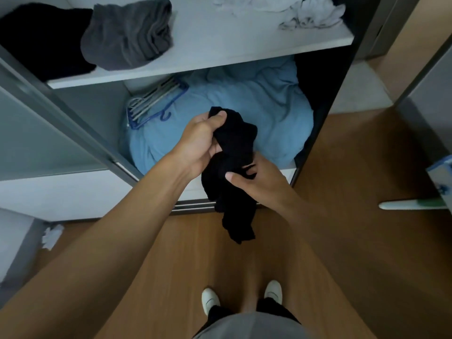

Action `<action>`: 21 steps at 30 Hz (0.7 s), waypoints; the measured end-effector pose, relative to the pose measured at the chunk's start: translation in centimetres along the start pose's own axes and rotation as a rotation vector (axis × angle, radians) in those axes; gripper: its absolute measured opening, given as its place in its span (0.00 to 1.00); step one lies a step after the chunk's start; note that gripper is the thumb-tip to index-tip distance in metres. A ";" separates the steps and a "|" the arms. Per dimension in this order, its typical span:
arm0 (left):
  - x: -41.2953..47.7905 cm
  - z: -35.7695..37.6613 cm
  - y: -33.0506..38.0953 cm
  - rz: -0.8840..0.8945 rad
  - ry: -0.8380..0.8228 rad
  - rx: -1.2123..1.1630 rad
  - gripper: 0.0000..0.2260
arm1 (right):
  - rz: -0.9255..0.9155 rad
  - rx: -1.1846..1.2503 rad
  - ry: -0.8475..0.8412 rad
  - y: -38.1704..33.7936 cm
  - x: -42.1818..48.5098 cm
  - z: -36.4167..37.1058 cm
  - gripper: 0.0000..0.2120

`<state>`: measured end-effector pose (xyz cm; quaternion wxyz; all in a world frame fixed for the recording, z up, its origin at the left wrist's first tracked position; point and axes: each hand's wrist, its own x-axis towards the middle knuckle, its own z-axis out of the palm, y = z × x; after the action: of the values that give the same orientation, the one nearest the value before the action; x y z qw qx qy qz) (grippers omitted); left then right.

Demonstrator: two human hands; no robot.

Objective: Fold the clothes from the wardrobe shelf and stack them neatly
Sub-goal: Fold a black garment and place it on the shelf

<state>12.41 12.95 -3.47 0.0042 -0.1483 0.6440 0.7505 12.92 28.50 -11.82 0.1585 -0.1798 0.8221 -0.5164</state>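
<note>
Holding black garment [234,152] below wardrobe shelf [220,45] — my left hand [203,140] pinches its top, right hand [256,183] grips midway; long axis hangs down.

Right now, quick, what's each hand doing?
Left hand: grips the black garment near its top.
Right hand: grips the same garment lower down.

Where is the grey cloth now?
The grey cloth lies at upper left in the head view, on the wardrobe shelf, touching the black pile to its left; the white heap lies farther right.
</note>
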 end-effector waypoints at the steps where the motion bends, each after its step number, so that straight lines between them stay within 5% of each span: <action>1: -0.3 -0.2 0.3 0.012 -0.005 -0.027 0.09 | 0.008 0.003 0.022 -0.6 -0.1 0.6 0.18; 10: -2.7 -5.3 1.5 0.030 -0.146 -0.262 0.09 | 0.071 0.127 0.138 -3.9 0.5 5.6 0.12; 13: -2.6 -8.9 0.9 0.038 0.046 -0.288 0.09 | 0.128 0.234 0.205 -4.6 0.8 4.3 0.13; 17: -3.1 -13.7 -2.7 -0.166 0.362 -0.007 0.10 | 0.039 0.184 0.214 -6.9 1.7 1.7 0.09; 21: -5.3 -14.9 -6.6 -0.184 0.166 0.226 0.17 | -0.044 -0.052 0.008 -8.7 1.9 1.9 0.15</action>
<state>22.01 0.63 -10.50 0.0364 -0.2669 0.7063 0.6547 13.26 22.60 -4.83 0.1392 -0.1999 0.8317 -0.4989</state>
